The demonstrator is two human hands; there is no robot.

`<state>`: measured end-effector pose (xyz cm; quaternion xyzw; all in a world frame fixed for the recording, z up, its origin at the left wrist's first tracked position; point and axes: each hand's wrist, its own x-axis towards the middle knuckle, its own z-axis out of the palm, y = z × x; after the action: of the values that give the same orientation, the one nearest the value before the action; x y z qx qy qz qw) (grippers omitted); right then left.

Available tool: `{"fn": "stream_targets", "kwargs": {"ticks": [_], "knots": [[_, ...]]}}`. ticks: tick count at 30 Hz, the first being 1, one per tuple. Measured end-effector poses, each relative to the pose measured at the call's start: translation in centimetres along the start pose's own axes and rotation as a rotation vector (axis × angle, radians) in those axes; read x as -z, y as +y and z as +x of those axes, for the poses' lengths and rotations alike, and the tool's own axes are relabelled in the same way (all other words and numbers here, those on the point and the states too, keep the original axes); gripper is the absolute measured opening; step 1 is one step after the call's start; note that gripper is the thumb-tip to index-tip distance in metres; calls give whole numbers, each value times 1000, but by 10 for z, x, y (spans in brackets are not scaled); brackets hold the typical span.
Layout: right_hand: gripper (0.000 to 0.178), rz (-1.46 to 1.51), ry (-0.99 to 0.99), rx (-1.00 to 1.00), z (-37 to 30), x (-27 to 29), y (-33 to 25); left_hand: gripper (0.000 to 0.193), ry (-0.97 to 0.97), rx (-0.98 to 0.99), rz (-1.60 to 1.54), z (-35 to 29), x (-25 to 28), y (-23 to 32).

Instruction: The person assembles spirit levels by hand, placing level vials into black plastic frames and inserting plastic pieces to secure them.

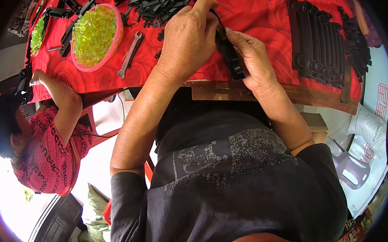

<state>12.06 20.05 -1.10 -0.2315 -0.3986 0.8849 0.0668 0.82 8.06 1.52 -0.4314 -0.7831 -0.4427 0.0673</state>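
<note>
A long black plastic piece (229,56) slants between my hands above the near edge of the red-covered table (256,14). Around its lower side, the thumb and fingers of my right hand (255,60) are closed. My left hand (188,39) is bent over the upper end of the piece, with its fingers pinched there; the fingertips are partly hidden behind the hand. Just beyond my left hand spreads a heap of small black plastic parts (154,7). An open-ended wrench (129,58) lies to the left of my left forearm.
A pink basket (119,31) of yellow-green translucent pieces stands left of the wrench. Long black strips (316,44) lie in a row at the right, beside more black parts (357,44). A person in a red patterned shirt (47,157) sits at the left.
</note>
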Motion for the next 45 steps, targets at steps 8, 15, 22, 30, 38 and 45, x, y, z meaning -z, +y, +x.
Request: {"fn": "stream_targets", "kwargs": {"ticks": [8, 15, 22, 30, 38, 45], "knots": [[24, 15, 16, -7, 5, 8, 6, 13, 42, 40, 20, -9, -9, 1], [27, 54, -17, 2, 2, 7, 2, 22, 60, -124, 101, -12, -13, 4], [26, 64, 4, 44, 3, 2, 1, 30, 27, 227, -325, -11, -3, 14], [22, 42, 64, 55, 5, 3, 6, 20, 57, -100, 173, -11, -9, 4], [22, 25, 67, 84, 3, 5, 6, 19, 35, -127, 217, -12, -10, 3], [24, 50, 27, 108, 5, 5, 11, 24, 9, -73, 213, -17, -11, 4]]}}
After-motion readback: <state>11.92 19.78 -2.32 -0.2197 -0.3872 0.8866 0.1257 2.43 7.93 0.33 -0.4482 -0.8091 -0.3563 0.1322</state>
